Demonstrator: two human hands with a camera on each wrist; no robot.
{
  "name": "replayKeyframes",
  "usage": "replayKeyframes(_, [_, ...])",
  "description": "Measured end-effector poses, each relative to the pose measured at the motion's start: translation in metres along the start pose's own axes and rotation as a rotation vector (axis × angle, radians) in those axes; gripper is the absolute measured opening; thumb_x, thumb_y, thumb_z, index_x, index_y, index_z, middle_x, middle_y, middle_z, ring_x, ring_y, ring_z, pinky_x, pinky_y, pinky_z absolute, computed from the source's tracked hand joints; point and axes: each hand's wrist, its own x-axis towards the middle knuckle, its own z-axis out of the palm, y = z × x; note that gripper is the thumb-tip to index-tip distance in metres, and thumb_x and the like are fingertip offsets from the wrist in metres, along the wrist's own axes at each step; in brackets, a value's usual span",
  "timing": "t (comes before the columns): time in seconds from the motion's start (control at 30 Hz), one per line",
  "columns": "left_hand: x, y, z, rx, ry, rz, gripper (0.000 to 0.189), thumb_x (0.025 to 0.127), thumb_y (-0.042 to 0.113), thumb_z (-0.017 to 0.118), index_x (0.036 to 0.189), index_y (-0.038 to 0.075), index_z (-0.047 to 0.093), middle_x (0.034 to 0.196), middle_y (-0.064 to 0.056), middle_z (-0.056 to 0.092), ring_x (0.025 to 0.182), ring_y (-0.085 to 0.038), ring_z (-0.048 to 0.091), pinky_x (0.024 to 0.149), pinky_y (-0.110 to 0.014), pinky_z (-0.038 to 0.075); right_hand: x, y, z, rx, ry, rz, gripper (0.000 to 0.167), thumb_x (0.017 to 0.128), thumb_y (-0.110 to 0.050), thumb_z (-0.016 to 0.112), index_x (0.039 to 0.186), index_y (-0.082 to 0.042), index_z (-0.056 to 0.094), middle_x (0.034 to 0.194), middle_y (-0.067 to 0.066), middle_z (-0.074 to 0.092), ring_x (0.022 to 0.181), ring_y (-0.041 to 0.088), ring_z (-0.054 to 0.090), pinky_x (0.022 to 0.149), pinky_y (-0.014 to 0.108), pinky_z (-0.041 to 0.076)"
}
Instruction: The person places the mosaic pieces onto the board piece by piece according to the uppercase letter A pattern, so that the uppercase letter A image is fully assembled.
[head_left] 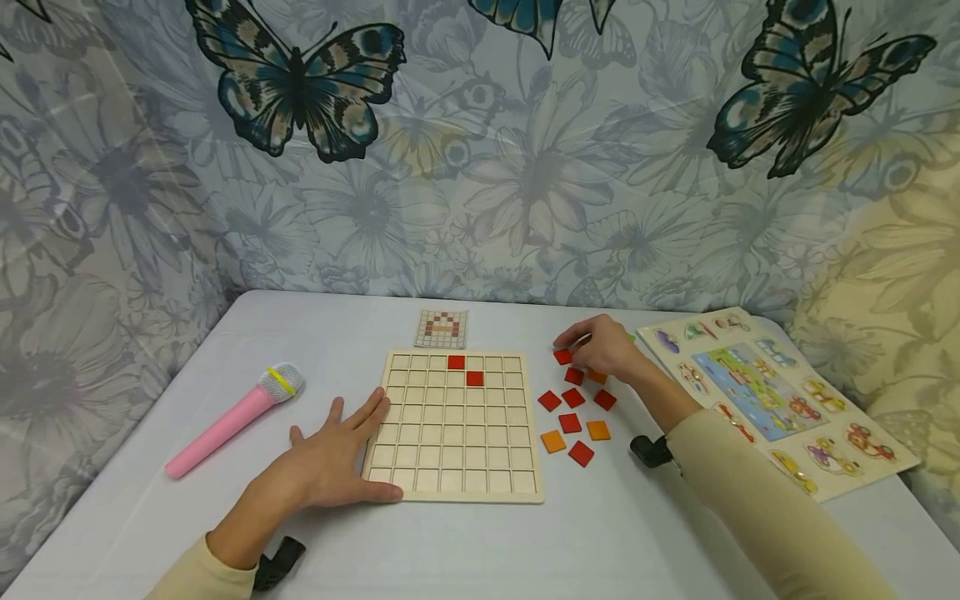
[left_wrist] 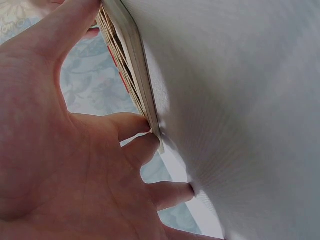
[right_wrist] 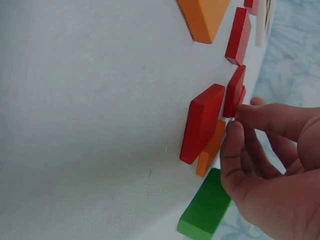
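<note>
A light wooden grid board lies flat on the table, two red square tiles in its upper cells. My left hand rests at the board's left edge with fingers spread, its thumb along the near corner. In the left wrist view, fingertips touch the board's side. Beyond the board's right side, my right hand reaches down and pinches a red tile between thumb and fingertips. In the right wrist view the fingers partly hide that tile. Several loose red tiles and orange tiles lie nearby.
A small pattern card lies behind the board. To the left is a pink toy microphone. A picture puzzle board sits at the right, partly under my right forearm. One green block lies beside the right hand.
</note>
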Motion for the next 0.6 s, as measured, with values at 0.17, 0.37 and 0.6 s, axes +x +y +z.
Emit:
replayKeyframes(0.17, [-0.0003,0.0018,-0.0011,0.011,0.002,0.010,0.129,0.073,0.077,0.078,0.169,0.016,0.017,0.177,0.000,0.011,0.152,-0.063,0.015,0.091,-0.096,0.019,0.0029,-0.0007,0.0030,-0.042,0.010,-0.003,0.030,0.086,0.006,0.069,0.111,-0.005,0.080,0.114,0.018,0.073,0.099,0.030,0.064,0.074,0.031,0.057])
replayKeyframes(0.37, [-0.0004,0.0022,-0.0008,0.005,-0.002,0.004,0.129,0.073,0.076,0.079,0.169,0.017,0.016,0.177,0.000,0.010,0.153,-0.061,0.014,0.092,-0.096,0.018,0.0039,-0.0006,0.0029,-0.085,0.001,-0.025,0.030,0.086,0.007,0.069,0.110,-0.006,0.081,0.113,0.017,0.073,0.101,0.031,0.065,0.075,0.032,0.057])
replayKeyframes(0.6, [0.0000,0.0016,-0.0010,0.002,-0.006,0.001,0.129,0.073,0.076,0.079,0.169,0.018,0.016,0.177,0.001,0.010,0.153,-0.061,0.013,0.092,-0.096,0.017,0.0055,0.0002,0.0050,-0.153,-0.004,-0.063,0.030,0.087,0.006,0.069,0.110,-0.008,0.082,0.112,0.016,0.074,0.098,0.029,0.067,0.077,0.035,0.058])
